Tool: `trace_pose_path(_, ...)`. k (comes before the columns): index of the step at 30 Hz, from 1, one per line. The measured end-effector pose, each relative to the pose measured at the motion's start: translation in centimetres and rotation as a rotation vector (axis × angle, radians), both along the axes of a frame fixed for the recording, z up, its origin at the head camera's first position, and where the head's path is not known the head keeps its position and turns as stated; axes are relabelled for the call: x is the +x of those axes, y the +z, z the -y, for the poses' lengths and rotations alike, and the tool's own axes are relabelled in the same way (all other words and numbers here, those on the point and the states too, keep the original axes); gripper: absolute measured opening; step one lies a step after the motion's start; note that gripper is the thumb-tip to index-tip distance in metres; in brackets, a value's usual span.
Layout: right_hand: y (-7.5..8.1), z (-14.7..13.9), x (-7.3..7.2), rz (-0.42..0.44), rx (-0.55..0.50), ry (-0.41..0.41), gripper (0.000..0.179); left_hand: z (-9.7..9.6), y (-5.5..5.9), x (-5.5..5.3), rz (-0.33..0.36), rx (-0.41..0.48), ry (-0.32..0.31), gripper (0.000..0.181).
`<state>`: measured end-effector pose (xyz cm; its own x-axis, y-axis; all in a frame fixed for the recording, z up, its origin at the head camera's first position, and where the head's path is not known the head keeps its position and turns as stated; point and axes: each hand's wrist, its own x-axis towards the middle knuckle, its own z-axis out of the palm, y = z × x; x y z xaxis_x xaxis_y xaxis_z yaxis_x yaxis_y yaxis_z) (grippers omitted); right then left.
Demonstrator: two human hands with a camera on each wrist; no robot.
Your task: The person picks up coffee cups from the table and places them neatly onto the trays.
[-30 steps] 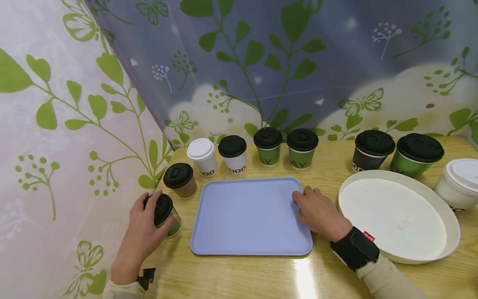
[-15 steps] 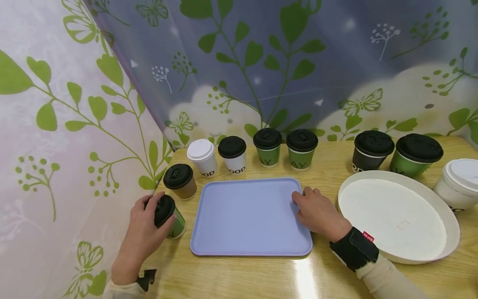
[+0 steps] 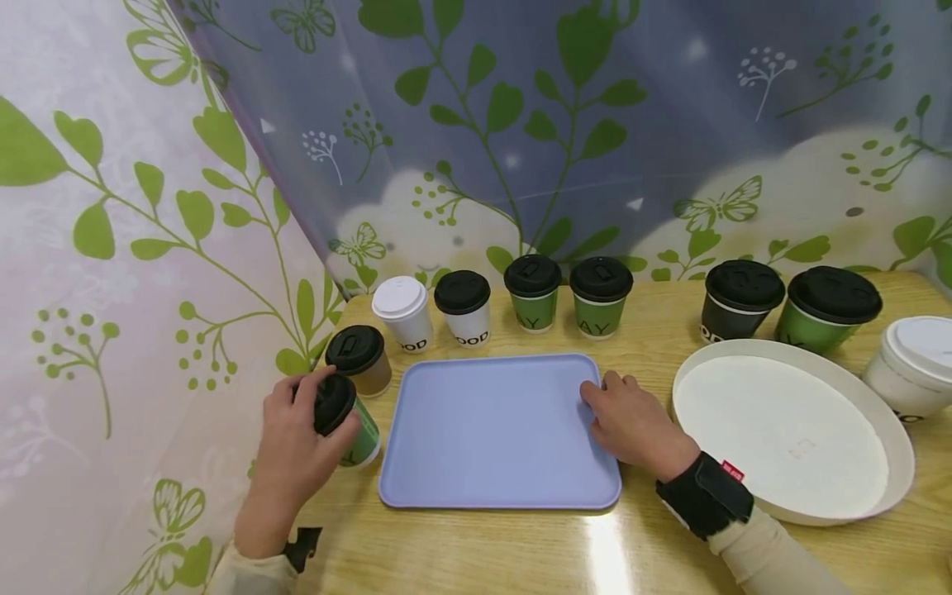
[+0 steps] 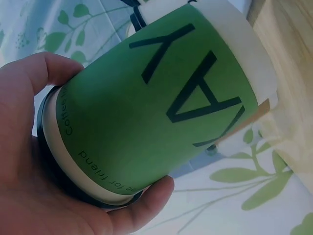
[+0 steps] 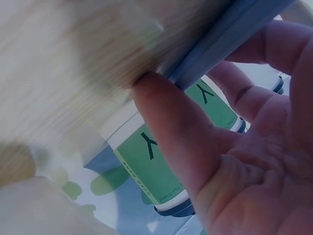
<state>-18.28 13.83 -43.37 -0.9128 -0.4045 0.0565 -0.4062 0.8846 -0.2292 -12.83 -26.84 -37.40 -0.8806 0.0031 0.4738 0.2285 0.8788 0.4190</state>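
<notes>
In the head view my left hand [image 3: 293, 454] grips a green paper coffee cup [image 3: 364, 438] from above, near its black lid [image 3: 335, 403]. The cup leans, its base toward the tray; whether the base touches the table cannot be told. The left wrist view has the green cup [image 4: 151, 107] between thumb and fingers at the lid end. Right of it lies a lavender rectangular tray [image 3: 498, 434]. My right hand [image 3: 632, 421] holds the tray's right edge; in the right wrist view the thumb [image 5: 168, 120] is against the tray's rim [image 5: 220, 51].
Behind the tray stand a brown cup [image 3: 368, 376], two white cups [image 3: 409, 326] and two green cups [image 3: 598, 316]. A round white tray [image 3: 781, 430] sits at right, with a black cup [image 3: 729, 318], a larger green cup [image 3: 814, 330] and a white cup [image 3: 911, 380] around it.
My left hand has moved slightly right and away from me with the green cup, bringing it closer to the lavender tray. The right hand and the tray stay put.
</notes>
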Motion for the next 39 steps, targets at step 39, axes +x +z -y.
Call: trace_pose_path(39,0.2,0.1,0.2,0.0,0.015,0.009,0.017,-4.1,0.7,-2.0,-0.099,-0.066,-0.15,0.057)
